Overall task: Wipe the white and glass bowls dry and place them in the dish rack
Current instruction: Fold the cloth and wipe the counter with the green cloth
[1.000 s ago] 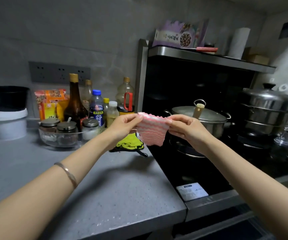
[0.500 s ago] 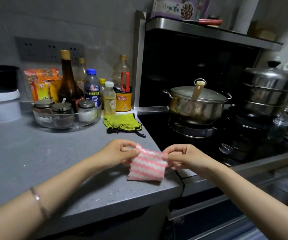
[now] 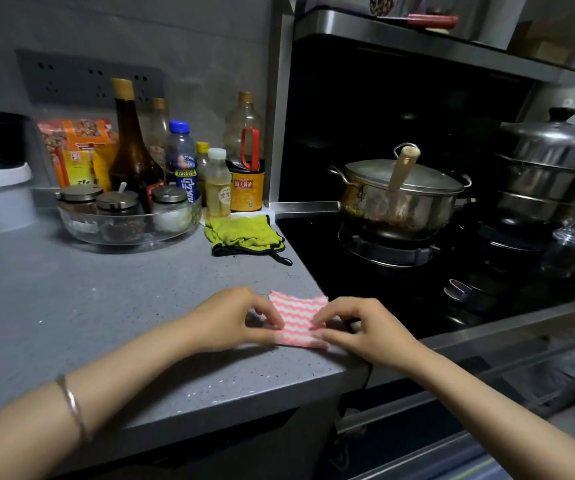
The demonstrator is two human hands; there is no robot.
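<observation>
Pink-and-white striped cloth (image 3: 298, 315) lying flat on grey bench (image 3: 106, 306), near right corner, just beside hob (image 3: 365, 271). Both edges held: left grip (image 3: 230, 320) pinching cloth's left edge, fingers curled on it; right grip (image 3: 365, 329) pinching right edge likewise. No bowl for wiping, no dish rack in sight; only glass dish (image 3: 130, 233), far left, holding spice jars (image 3: 116, 202). Progress, my guess: nothing visibly wiped or racked, cloth either being readied or put down; cannot tell which.
</observation>
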